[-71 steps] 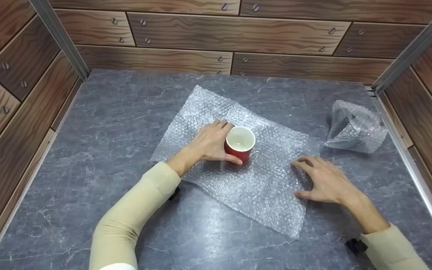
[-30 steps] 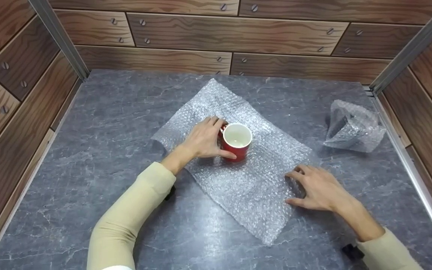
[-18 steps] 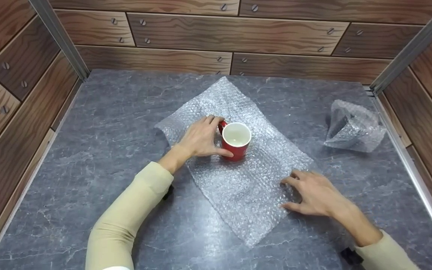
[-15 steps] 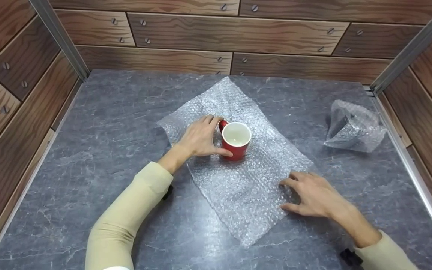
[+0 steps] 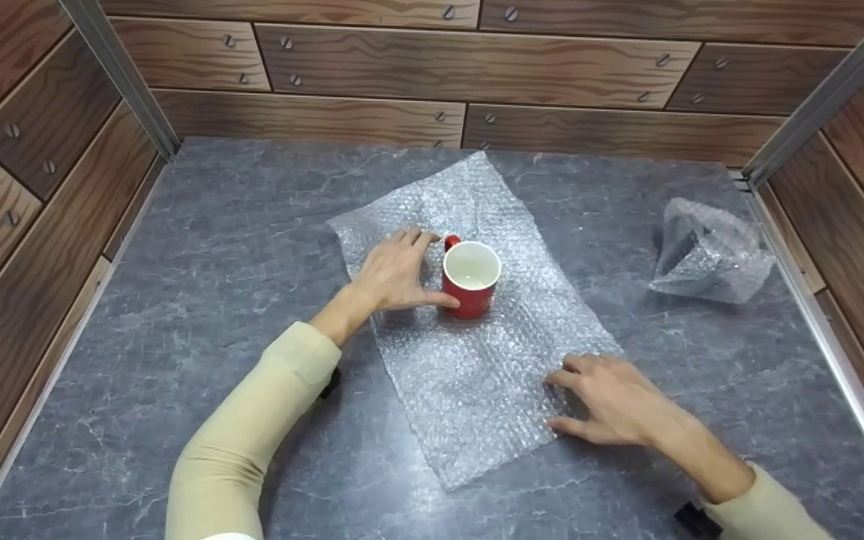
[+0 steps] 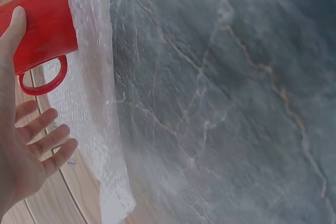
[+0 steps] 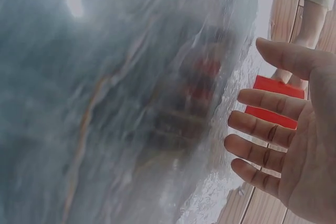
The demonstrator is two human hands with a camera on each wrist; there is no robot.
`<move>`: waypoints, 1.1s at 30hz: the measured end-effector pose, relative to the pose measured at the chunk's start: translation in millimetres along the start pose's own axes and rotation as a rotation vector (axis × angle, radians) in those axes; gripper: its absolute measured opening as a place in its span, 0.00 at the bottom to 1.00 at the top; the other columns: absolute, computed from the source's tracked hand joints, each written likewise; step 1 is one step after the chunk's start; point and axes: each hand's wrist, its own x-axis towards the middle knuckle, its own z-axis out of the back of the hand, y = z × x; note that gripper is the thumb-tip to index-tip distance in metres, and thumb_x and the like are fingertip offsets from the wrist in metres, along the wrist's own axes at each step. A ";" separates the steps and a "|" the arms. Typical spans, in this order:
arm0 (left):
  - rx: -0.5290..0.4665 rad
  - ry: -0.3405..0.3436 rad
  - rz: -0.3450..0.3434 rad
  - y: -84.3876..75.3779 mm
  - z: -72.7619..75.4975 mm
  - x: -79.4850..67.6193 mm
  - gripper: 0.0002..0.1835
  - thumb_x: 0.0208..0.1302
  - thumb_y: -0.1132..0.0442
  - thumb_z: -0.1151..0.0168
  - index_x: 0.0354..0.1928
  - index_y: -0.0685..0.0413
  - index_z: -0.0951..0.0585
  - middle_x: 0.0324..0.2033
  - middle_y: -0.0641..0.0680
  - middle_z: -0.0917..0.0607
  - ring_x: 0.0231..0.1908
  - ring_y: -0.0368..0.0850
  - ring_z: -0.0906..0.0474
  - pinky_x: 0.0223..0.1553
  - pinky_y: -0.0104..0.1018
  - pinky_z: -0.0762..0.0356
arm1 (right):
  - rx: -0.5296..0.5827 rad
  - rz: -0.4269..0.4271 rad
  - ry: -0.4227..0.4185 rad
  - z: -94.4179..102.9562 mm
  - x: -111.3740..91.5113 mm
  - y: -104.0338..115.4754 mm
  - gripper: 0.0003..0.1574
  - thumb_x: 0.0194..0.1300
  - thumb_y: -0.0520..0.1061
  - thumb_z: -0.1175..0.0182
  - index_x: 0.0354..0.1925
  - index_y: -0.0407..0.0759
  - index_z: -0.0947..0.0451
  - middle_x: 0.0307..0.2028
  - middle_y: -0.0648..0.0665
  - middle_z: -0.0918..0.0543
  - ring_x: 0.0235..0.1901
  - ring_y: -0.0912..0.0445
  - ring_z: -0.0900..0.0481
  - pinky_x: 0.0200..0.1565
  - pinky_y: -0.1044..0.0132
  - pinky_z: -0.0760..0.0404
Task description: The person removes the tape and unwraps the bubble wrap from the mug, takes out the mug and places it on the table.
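Observation:
A red mug (image 5: pixel 469 298) with a white inside stands upright on a sheet of bubble wrap (image 5: pixel 469 390). Its red handle (image 6: pixel 47 81) points toward the far side in the head view. My left hand (image 5: pixel 393 271) is at the mug's left, the thumb against its red side. The other fingers (image 6: pixel 50 139) are spread loosely beside the handle, not round it. Over the sheet's right edge lies my right hand (image 5: pixel 612 401), thumb and fingers apart, fingertips down at the plastic. Nothing shows in its palm in the right wrist view.
A bundle in bubble wrap (image 5: pixel 709 255) with something dark inside sits at the back right, near the metal rail (image 5: pixel 826 319). The grey marbled table (image 5: pixel 237 225) is bounded by wood-patterned walls (image 5: pixel 372 64) at the back and both sides.
The bubble wrap has turned clockwise, its near corner swinging left. The mug turned with it, bringing its handle into view. My right hand moved left and nearer; my left hand shifted slightly left.

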 end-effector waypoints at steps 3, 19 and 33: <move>0.004 0.000 -0.015 -1.0 -0.7 -2.3 0.60 0.49 0.18 0.33 0.75 0.52 0.32 0.70 0.62 0.24 0.71 0.62 0.27 0.67 0.61 0.20 | 0.001 0.014 0.002 0.4 0.9 4.6 0.34 0.62 0.70 0.30 0.58 0.52 0.15 0.40 0.51 0.18 0.36 0.57 0.20 0.42 0.56 0.14; 0.128 0.035 -0.041 -6.6 -8.5 -35.6 0.57 0.56 0.21 0.35 0.75 0.57 0.32 0.69 0.64 0.23 0.70 0.64 0.26 0.70 0.62 0.24 | -0.001 0.135 -0.036 -4.9 7.1 20.2 0.29 0.63 0.64 0.28 0.56 0.51 0.15 0.44 0.49 0.14 0.43 0.53 0.14 0.53 0.50 0.12; 0.235 0.065 -0.084 -11.6 -14.1 -70.5 0.54 0.56 0.20 0.37 0.69 0.57 0.28 0.64 0.65 0.21 0.65 0.63 0.24 0.62 0.62 0.19 | -0.087 0.160 -0.119 -14.4 15.6 37.2 0.27 0.62 0.67 0.29 0.47 0.50 0.16 0.38 0.50 0.13 0.36 0.56 0.15 0.41 0.58 0.13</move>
